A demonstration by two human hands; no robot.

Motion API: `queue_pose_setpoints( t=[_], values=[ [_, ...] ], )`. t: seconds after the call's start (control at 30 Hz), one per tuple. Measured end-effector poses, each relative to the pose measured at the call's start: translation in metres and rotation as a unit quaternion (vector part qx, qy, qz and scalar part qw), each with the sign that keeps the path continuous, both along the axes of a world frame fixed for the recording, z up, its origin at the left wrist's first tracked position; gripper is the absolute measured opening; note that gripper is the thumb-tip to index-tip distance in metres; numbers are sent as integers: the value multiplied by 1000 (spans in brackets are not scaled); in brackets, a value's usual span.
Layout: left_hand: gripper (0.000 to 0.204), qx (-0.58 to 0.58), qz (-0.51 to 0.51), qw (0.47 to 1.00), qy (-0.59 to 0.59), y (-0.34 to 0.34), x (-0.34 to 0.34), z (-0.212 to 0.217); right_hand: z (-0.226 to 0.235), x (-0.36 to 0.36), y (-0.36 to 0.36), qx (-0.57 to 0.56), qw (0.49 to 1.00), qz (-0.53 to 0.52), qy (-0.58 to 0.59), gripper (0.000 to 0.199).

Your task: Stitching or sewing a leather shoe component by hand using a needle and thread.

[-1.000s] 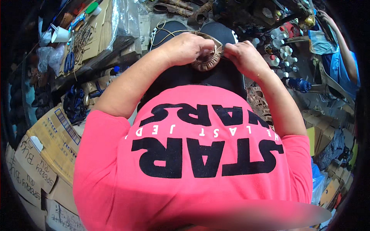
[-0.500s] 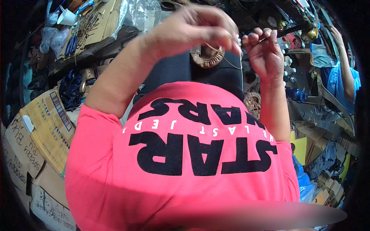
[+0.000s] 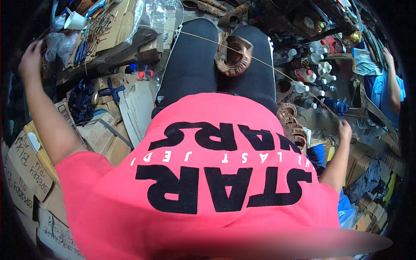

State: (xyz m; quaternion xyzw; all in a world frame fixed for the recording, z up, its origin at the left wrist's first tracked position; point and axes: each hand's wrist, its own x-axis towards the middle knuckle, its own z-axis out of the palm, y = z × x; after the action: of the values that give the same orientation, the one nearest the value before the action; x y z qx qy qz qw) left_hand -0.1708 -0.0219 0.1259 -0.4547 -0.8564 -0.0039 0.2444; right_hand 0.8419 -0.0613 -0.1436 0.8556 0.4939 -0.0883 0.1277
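Both hands, left (image 3: 31, 58) and right (image 3: 345, 130), pull the thread (image 3: 186, 35) ends wide apart; equal tension tightens the leather piece (image 3: 234, 58) stitch.

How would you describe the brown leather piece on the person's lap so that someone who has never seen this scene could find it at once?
Start at the person's black trousers, stretched out above the pink shirt. On the person's right thigh lies a curved brown leather piece, horseshoe-shaped with a stitched, ridged outer edge. Unlike the similar brown pieces heaped beside the leg, it has a thin pale thread running through it, pulled out to both sides.
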Motion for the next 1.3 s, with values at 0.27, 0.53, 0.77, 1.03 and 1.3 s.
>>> queue_pose_setpoints(
  t=[0.27,0.53,0.77,1.03,1.3],
  values=[
    [31,-41,-446,795,-408,33,290,-153,26,-190,29,-118,890,224,378,26],
    [25,-257,-574,610,-482,65,428,-200,55,-342,72,109,720,248,639,23],
    [23,-351,-484,523,-607,75,420,-208,51,-332,85,1,804,280,524,32],
    [21,-356,-398,422,-733,76,419,-223,63,-341,74,96,782,290,544,29],
    [22,-352,-408,417,-732,73,419,-223,50,-355,77,165,734,344,562,16]
  ],
)
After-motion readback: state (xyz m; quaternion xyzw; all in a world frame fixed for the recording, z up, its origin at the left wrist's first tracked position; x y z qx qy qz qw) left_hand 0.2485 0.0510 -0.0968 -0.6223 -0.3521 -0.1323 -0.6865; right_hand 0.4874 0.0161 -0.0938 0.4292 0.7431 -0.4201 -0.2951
